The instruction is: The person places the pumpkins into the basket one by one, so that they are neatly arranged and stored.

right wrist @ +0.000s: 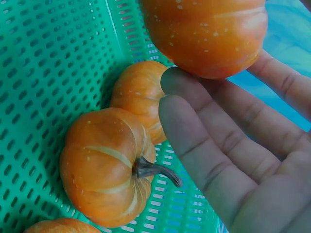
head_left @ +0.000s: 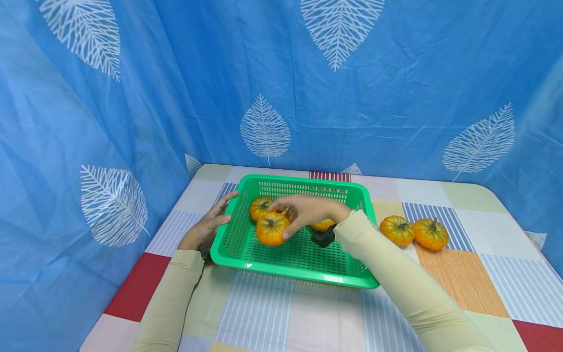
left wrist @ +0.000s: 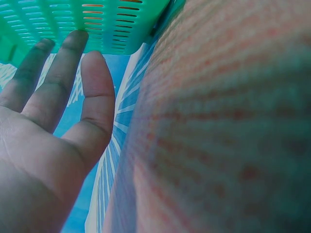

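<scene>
A green perforated plastic basket (head_left: 299,277) stands on the table. Over its left half my right hand (head_left: 310,208) holds a small orange pumpkin (head_left: 269,232) between thumb and fingers. Other pumpkins lie inside: one (head_left: 259,206) toward the left wall, another (head_left: 323,225) partly covered by the right wrist. From the right wrist view, a stemmed pumpkin (right wrist: 102,167) and one behind it (right wrist: 138,99) show below the held pumpkin (right wrist: 209,36). My left hand (head_left: 206,230) is at the basket's left side, its fingers (left wrist: 60,90) extended toward the slotted wall (left wrist: 104,24); whether they touch is unclear.
Two more pumpkins, one (head_left: 397,231) beside the other (head_left: 431,234), sit on the table right of the basket. A checked, patchwork-patterned cloth (head_left: 325,318) covers the table. Blue curtains (head_left: 396,98) with white leaf prints hang behind and at the sides.
</scene>
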`<state>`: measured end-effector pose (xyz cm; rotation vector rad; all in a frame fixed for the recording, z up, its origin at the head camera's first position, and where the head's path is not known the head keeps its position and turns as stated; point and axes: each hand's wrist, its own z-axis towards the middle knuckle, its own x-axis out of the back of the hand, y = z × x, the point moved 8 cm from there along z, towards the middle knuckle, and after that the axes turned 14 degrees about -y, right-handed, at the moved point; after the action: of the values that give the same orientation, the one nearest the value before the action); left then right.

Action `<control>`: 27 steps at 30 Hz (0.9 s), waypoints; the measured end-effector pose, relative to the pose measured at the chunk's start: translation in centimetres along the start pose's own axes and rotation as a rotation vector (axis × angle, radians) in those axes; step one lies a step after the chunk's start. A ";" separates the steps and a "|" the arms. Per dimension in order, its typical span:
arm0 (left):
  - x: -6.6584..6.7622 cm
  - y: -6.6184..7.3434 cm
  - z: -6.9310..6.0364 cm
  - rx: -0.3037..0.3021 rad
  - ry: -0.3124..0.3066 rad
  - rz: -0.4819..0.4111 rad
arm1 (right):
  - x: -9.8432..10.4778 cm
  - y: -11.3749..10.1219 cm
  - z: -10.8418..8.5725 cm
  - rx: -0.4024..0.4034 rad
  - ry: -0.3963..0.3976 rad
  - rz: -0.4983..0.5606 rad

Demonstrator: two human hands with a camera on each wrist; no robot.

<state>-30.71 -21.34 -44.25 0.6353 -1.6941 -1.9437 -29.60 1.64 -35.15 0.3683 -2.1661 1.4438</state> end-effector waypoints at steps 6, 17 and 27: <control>0.1 0.0 0.0 -0.005 0.005 0.024 | -0.1 0.2 0.9 -0.033 -0.003 -0.011; 0.1 -0.1 0.0 0.002 0.008 0.006 | -1.0 0.7 2.7 -0.089 -0.037 0.010; 0.2 -0.2 -0.1 0.010 0.011 -0.004 | -1.7 1.2 4.3 -0.143 -0.012 -0.082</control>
<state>-30.80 -21.49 -44.42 0.6523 -1.6979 -1.9326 -29.86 -1.89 -38.35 0.4092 -2.2211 1.2381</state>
